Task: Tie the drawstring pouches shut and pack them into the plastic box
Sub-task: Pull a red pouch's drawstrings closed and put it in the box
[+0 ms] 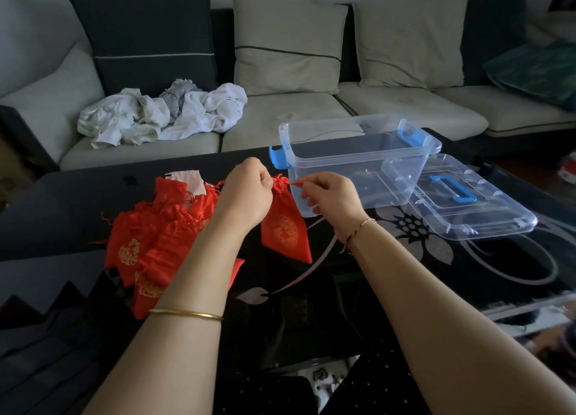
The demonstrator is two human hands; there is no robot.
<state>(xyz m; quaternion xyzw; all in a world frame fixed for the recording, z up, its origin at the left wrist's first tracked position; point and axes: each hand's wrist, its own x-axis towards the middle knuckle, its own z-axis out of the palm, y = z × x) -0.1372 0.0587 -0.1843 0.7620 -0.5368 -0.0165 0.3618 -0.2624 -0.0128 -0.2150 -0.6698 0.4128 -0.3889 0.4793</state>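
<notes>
Risk, centre frame: red fabric drawstring pouch [285,230] not yet tied.
Left hand [249,193] pinches its neck, right hand [330,196] pinches the thin red cord [296,183]; a slipped grip would likely leave the mouth loose.

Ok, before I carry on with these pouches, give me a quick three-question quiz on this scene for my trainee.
1. True or false: the plastic box already holds pouches.
2. Where is the lid? A) clipped on the box B) flat on the table beside the box C) inside the box
3. The left hand grips the neck of the red pouch; which hand pinches its drawstring?
Key: 1 false; 2 B; 3 the right hand.
</notes>
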